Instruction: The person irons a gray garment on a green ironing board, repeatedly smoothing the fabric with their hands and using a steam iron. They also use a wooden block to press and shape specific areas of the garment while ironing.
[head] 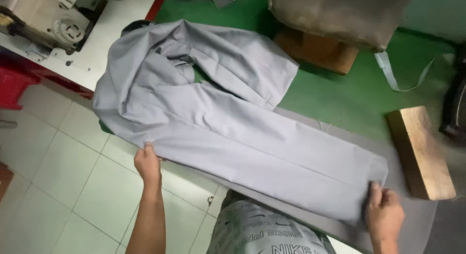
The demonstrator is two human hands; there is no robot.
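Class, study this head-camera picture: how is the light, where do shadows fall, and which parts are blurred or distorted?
Head view: soft, even light, no harsh glare; faint shadows in the folds of the grey trousers; the rectangular wooden block and the dark object at the right edge look motion-blurred; the left hand and right hand are fairly sharp; wide-angle tilt skews the white floor tiles.

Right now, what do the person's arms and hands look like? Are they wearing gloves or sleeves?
No gloves and no sleeves show. The left hand and right hand are bare, and the left forearm is uncovered as far as the picture shows. I see no watch, rings or bracelets. The fingers are bare too.
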